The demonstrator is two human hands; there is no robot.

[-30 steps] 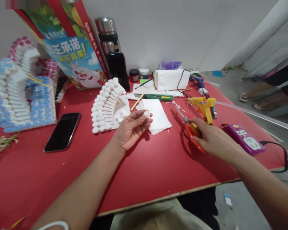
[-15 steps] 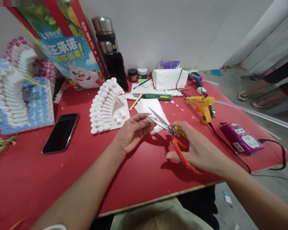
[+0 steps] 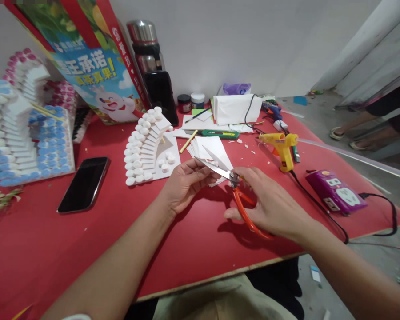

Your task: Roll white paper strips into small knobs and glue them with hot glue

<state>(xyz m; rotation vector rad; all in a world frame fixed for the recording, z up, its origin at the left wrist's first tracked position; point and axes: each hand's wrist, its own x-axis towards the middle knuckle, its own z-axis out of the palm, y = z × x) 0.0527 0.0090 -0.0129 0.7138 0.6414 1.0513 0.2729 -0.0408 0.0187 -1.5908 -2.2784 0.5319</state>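
Observation:
My right hand grips a pair of scissors with orange-red handles, its blades apart and pointing left. My left hand is closed in a pinch right at the blades; what sits in its fingers is mostly covered, with only a bit of white showing near the tips. Behind the blades, white paper strips lie fanned on the red table. To the left of them stands a white curved stepped model edged with round white pieces, with a few loose round pieces on its base.
A yellow glue gun and a purple power box with cables are on the right. A green cutter lies at the back. Leftward are a phone, a blue-and-white model, a carton bag and a flask.
The scissors and my right hand have shifted a little to the left, bringing the blades over my left fingers. My left hand has hardly moved.

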